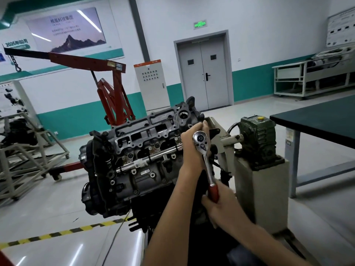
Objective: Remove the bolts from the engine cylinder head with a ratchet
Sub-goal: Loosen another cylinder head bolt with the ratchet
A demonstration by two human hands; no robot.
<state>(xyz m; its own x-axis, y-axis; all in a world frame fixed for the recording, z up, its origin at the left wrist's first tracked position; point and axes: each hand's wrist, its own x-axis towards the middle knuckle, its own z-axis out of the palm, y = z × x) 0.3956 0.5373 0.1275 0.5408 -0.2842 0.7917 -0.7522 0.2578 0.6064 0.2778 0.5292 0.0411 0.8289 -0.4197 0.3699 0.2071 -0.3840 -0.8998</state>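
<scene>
At the engine's (115, 169) right end, the left grip (189, 144) is curled round the ratchet (206, 161) just beneath its chrome head, thumb pointing up; its fingertips are hidden. The right grip (222, 206) is closed round the red handle (213, 192), lower and nearer the camera. The ratchet tilts, its head up against the cylinder head (146, 131), handle down to the right. Several bolts (157, 145) sit in the cylinder head. The engine hangs on a stand (263, 189) with a green gearbox (258, 139) on top. A dark desk (318, 120) is to the right and a red crane (113, 93) behind.
</scene>
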